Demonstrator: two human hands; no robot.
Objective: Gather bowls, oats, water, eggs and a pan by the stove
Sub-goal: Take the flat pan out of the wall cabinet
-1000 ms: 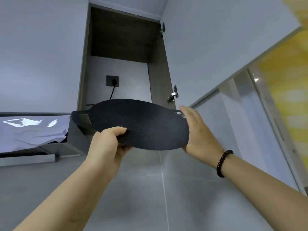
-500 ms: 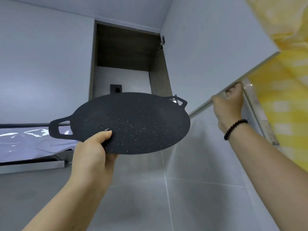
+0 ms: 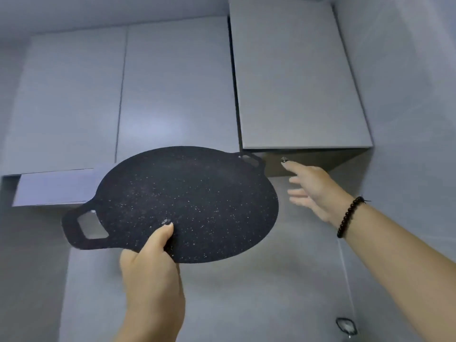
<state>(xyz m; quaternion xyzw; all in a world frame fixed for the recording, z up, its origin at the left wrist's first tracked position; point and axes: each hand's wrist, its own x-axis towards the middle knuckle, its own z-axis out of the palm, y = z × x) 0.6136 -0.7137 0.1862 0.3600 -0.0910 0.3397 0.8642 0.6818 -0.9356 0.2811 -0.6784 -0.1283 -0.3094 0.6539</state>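
1. Black and flecked with white specks, the pan (image 3: pixel 187 206) is a flat round griddle with a loop handle at each end, held up in the air in front of the wall cabinets.
2. Left hand (image 3: pixel 150 265) has its grip clamped on the pan's near rim: the thumb (image 3: pixel 164 233) lies on the top face and the rest of the fingers are hidden under the pan.
3. One loop handle (image 3: pixel 85 227) sticks out to the lower left, just beside that hand; the other, smaller one (image 3: pixel 250 160) shows at the far upper right edge.
4. The pan tilts so that its speckled top face turns toward the camera.
5. Right hand (image 3: pixel 313 188) holds nothing; its grip is released, fingers straight and spread, reaching up and left toward the underside of the right cabinet.
6. The index fingertip (image 3: pixel 286 164) is near the pan's far handle but apart from it.
7. A black bead bracelet (image 3: pixel 350 215) circles the right wrist.
8. Grey cabinet doors (image 3: pixel 172 90) fill the upper part of the view, and the right cabinet door (image 3: pixel 296 75) appears closed.
9. A pale panel (image 3: pixel 54 186) juts out below the left cabinets, partly hidden behind the pan.
10. Grey wall tiles (image 3: pixel 246 292) lie behind both forearms, and a small dark fitting (image 3: pixel 346 325) shows at the lower right, too blurred to identify.
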